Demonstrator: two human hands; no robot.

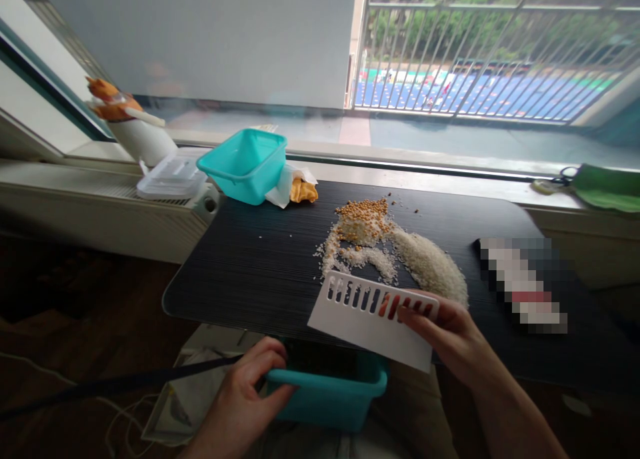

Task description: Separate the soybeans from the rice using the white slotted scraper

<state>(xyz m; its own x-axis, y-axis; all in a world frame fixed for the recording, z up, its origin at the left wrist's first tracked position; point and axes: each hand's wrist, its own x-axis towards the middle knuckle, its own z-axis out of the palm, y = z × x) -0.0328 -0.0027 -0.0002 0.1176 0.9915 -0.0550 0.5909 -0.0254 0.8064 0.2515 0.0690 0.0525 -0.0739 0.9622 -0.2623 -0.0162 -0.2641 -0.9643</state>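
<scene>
My left hand [260, 382] grips the left rim of a teal plastic bin [327, 402], which sits below the near edge of the table; its inside is dark. A white slotted card [367, 332] is pinched in my right hand [447, 335], fingers behind it and thumb in front. The card is tilted, partly above the bin's right side. Just beyond it, white rice [433, 265] lies in a curved heap on the dark table, with a pile of yellow-brown beans [365, 212] on rice at the far end.
Another teal bin [250, 169] stands at the table's far left beside crumpled orange cloth [303, 190]. A blurred-out object [525, 285] lies on the right of the dark table [240, 265]. A clear plastic lid [175, 172], paper roll [145, 139] and green cloth [607, 187] are near the window.
</scene>
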